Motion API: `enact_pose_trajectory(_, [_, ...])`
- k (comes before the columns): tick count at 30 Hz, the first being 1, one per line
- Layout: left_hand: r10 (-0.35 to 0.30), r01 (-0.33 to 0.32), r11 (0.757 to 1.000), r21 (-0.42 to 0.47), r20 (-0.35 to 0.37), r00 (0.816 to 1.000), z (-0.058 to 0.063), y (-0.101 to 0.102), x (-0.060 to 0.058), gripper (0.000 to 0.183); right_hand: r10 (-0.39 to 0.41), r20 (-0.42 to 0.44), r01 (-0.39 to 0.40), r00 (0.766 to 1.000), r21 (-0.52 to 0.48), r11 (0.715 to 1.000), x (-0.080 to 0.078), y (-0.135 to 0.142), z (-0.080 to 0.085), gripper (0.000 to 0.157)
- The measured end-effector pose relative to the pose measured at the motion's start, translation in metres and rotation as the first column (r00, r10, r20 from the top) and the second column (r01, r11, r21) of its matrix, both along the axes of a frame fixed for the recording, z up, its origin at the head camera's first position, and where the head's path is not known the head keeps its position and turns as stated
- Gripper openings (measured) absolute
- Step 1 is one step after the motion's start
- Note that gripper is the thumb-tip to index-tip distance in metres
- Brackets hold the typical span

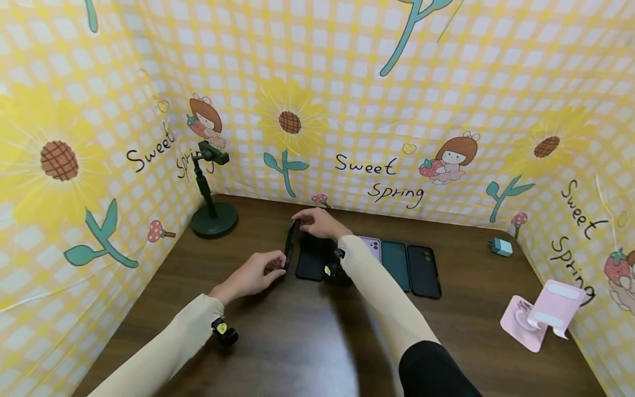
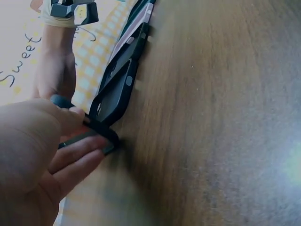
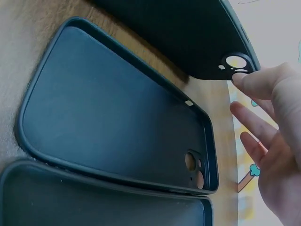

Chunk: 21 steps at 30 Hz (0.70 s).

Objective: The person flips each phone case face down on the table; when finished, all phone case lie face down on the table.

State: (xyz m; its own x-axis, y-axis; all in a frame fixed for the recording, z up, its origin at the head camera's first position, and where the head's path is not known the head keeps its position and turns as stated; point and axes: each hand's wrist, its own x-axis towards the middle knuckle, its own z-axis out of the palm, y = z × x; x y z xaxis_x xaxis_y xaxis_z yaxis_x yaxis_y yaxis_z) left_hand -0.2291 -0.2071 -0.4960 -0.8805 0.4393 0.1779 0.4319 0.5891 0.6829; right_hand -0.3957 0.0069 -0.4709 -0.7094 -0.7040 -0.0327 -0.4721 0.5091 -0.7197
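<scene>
Well to the left of the raised black case (image 1: pixel 291 243) stands a green stand (image 1: pixel 214 219). Just beside the case's near end, my left hand (image 1: pixel 253 272) pinches it between thumb and fingers. The case is on edge between my hands; whether its lower edge touches the table (image 1: pixel 297 331) I can't tell. At its far end my right hand (image 1: pixel 321 223) pinches the corner, the other fingers spread away. Just right of it a flat black case (image 1: pixel 310 259) lies hollow side up; farther right come a lilac case (image 1: pixel 373 246), a teal case (image 1: pixel 395 266) and a dark end case (image 1: pixel 424 271), then, well apart from it, a charger plug (image 1: pixel 502 247) and a pink stand (image 1: pixel 525 322).

I'd judge that both ends want a light, even pinch, the long edge parallel to the flat neighbour, my right wrist clear of the row.

My right wrist view shows the raised case's camera opening (image 3: pixel 236 62) and a second dark case (image 3: pixel 94 207) touching the flat one; from my head, my right arm hides that second case.
</scene>
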Motion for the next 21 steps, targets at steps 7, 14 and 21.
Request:
enact_pose_trajectory(7, [0.003, -0.011, 0.996, 0.094, 0.085, 0.996, -0.006, -0.004, 0.002, 0.008, 0.013, 0.029, -0.012, 0.999, -0.014, 1.000, 0.002, -0.003, -0.001, 0.039])
enact_pose_trajectory(14, [0.001, -0.009, 0.996, 0.091, 0.085, 0.996, -0.008, -0.006, 0.004, 0.007, 0.075, 0.062, -0.073, 0.995, -0.031, 0.997, 0.004, -0.010, -0.005, 0.044])
enact_pose_trajectory(21, [0.044, -0.051, 0.994, 0.097, 0.073, 0.996, -0.002, -0.008, 0.003, 0.047, 0.053, 0.075, -0.051, 0.996, -0.024, 0.998, 0.005, -0.015, -0.006, 0.051])
